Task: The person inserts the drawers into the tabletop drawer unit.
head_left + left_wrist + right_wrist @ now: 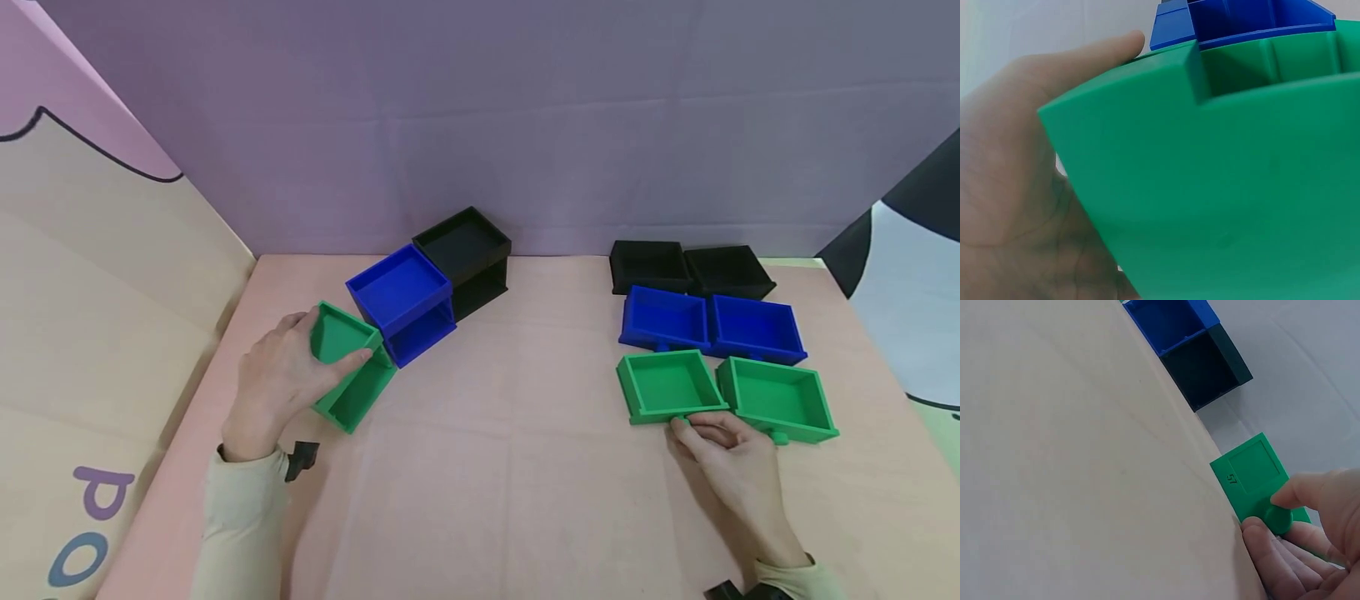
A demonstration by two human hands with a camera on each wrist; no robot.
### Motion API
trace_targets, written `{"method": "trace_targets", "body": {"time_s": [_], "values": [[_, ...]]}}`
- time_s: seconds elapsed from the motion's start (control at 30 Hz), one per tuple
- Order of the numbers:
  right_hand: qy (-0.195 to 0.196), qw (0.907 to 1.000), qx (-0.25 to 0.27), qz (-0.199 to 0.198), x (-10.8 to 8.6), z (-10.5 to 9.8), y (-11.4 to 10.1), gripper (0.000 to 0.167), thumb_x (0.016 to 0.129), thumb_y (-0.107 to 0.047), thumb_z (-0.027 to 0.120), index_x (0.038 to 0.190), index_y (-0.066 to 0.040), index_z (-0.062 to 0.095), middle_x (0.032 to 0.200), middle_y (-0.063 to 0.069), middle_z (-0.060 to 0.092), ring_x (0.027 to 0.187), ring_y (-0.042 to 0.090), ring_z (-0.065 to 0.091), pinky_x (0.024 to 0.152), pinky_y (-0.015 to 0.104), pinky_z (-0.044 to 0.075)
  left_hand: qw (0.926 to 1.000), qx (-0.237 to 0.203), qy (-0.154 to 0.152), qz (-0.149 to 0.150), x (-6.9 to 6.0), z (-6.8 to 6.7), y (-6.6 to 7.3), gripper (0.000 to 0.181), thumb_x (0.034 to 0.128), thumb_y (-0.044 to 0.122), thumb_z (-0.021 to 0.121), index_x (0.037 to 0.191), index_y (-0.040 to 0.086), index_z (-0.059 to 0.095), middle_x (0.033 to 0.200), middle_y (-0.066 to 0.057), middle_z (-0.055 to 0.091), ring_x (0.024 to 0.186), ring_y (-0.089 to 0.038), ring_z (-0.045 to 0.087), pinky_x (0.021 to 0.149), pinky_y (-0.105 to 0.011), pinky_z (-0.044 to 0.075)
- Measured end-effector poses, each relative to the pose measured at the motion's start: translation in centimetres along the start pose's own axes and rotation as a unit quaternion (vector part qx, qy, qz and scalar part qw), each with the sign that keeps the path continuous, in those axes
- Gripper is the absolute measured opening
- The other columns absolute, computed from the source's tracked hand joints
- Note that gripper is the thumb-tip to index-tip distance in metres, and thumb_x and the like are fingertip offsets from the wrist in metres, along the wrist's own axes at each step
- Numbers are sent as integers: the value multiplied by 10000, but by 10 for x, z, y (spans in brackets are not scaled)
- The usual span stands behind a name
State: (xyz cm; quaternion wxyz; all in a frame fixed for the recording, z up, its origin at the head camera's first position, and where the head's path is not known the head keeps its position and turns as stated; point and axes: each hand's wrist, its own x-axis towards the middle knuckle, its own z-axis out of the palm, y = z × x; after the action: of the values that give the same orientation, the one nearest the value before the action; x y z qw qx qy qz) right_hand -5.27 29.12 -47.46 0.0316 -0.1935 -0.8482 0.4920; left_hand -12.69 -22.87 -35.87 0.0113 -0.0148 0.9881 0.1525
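The left hand (281, 379) grips a green cabinet frame (360, 392) at the left, thumb and fingers on opposite sides of its top. In the left wrist view the green frame (1210, 187) fills much of the picture beside the hand (1016, 156). At the right, the right hand (738, 475) pinches the round knob of a green drawer (670, 385). The right wrist view shows fingers and thumb of the hand (1310, 544) around the knob (1277, 517) on the green drawer front (1250, 472). A second green drawer (778, 396) lies just right of it.
Touching the green frame is a blue frame (401, 287), with a black frame (462, 246) behind it. Behind the green drawers lie two blue drawers (665, 317) (756, 327) and two black drawers (650, 265) (727, 268). A purple-grey wall (525, 150) stands at the back.
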Motion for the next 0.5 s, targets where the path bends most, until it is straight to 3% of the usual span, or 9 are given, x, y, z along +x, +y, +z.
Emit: {"method": "trace_targets", "body": {"time_s": [0.27, 0.4, 0.5], "values": [[-3, 9998, 64, -202, -2, 2, -1, 356, 953, -259, 824, 1154, 17, 726, 821, -264, 758, 774, -128, 713, 696, 102, 573, 9999, -17, -118, 26, 1, -5, -1, 1105, 897, 815, 594, 1624, 6, 402, 1578, -299, 496, 1265, -520, 611, 907, -661, 565], [-260, 9983, 230, -469, -5, 3, -5, 329, 969, -212, 804, 1158, 42, 715, 885, -200, 791, 811, -98, 732, 710, 130, 596, 9999, -44, -128, 41, 2, -4, -2, 1102, 887, 804, 626, 1610, -2, 426, 1560, -303, 512, 1240, -526, 624, 914, -651, 565], [-437, 9967, 222, -641, -9, 5, -8, 307, 975, -172, 793, 1162, 57, 710, 895, -248, 762, 839, -104, 724, 713, 135, 599, 9999, -43, -151, 74, 2, -5, -2, 1101, 873, 800, 652, 1594, -8, 452, 1528, -309, 537, 1174, -513, 651, 888, -623, 573]]}}
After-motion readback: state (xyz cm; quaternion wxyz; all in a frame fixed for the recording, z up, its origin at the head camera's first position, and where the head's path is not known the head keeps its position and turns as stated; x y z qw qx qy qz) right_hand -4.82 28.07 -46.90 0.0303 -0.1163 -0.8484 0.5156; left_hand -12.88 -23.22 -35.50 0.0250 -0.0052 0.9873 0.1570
